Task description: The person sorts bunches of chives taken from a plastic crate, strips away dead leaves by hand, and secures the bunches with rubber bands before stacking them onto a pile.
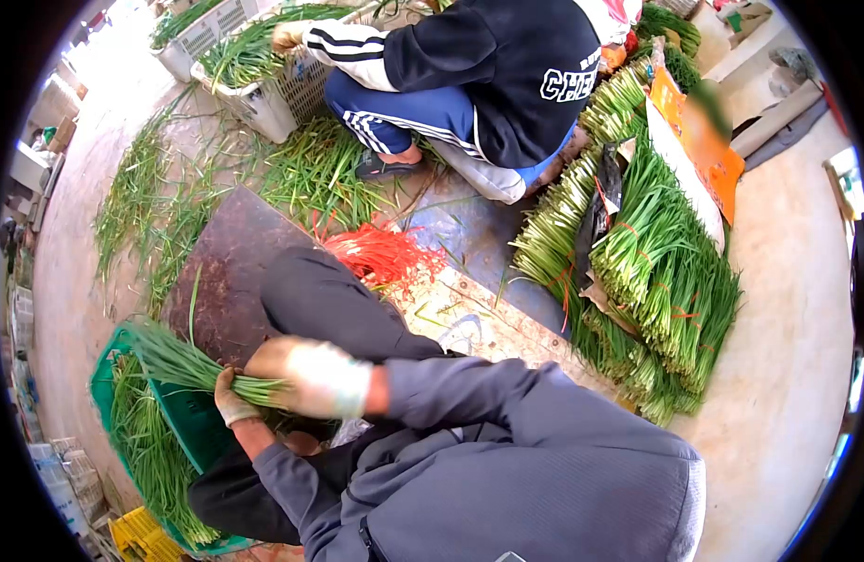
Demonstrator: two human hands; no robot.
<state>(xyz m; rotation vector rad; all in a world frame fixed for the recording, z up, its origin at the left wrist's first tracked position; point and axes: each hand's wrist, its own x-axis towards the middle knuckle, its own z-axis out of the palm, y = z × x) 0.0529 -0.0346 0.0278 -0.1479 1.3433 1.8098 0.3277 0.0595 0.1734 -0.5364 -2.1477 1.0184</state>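
My left hand (230,398), in a pale glove, is closed round a bunch of garlic chives (184,361). The long green leaves point up and left over a green crate. At the stem end, on the right of the bunch, is my right hand (305,375), also gloved. Motion smears its fingers, so their grip cannot be made out. Below and left of my hands stands the green crate (184,426), filled with loose chives (151,445). Beyond my knee lies a heap of red ties (380,251).
A co-worker (469,84) squats ahead, one gloved hand at a white crate (273,108) of chives. Tied bundles (661,272) are piled at right beside an orange-and-white sack (703,140). A dark board (230,272) lies ahead; loose leaves (146,215) litter the floor. A yellow crate (141,536) stands bottom left.
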